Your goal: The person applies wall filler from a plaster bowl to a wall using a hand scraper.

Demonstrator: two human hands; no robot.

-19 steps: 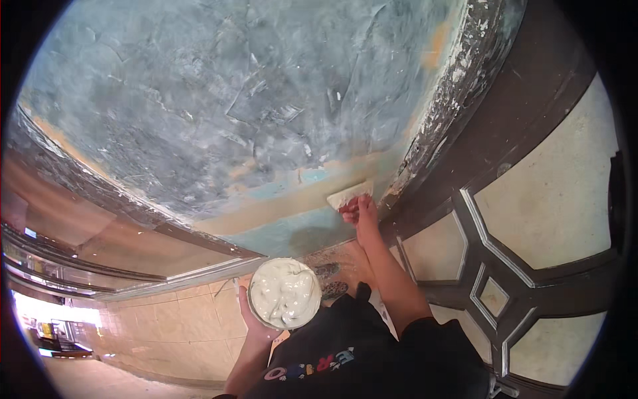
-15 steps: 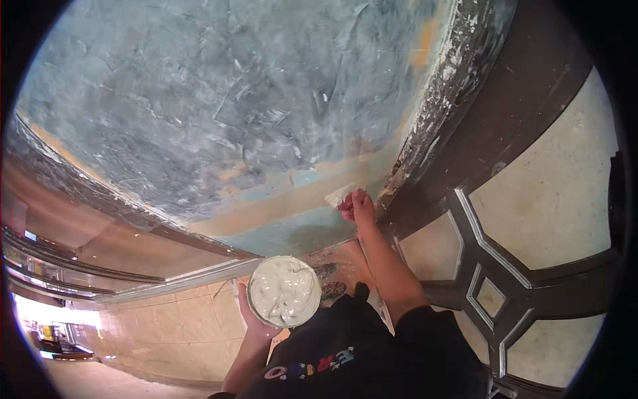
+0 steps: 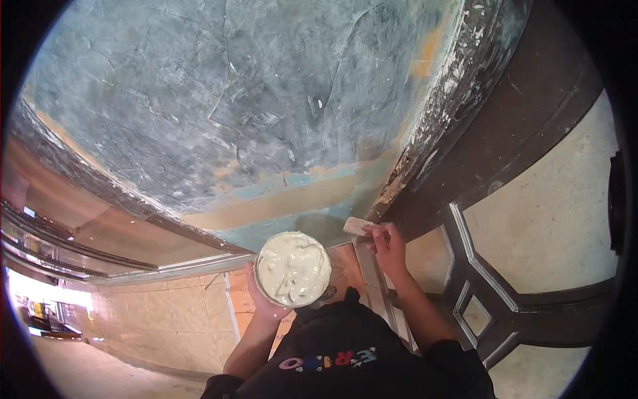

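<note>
The left hand [image 3: 265, 306] grips a tub [image 3: 258, 279] of white putty [image 3: 293, 266], which a tilt could spill; the right hand [image 3: 391, 249] clasps a putty knife [image 3: 357, 227] near the wall's [image 3: 266, 86] lower corner, where a slip might gouge it.

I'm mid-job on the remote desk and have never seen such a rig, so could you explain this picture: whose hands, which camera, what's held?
There's no machine: someone is working bare-handed. The picture comes from the left of two head-worn fisheye cameras looking down, so straight edges bend toward the rim. The left hand supports a round tub of creamy white paste. The right hand holds a flat scraper near the wall's lower right corner; contact is unclear. The wall is patchy blue-grey, with a tan band low down.
</note>
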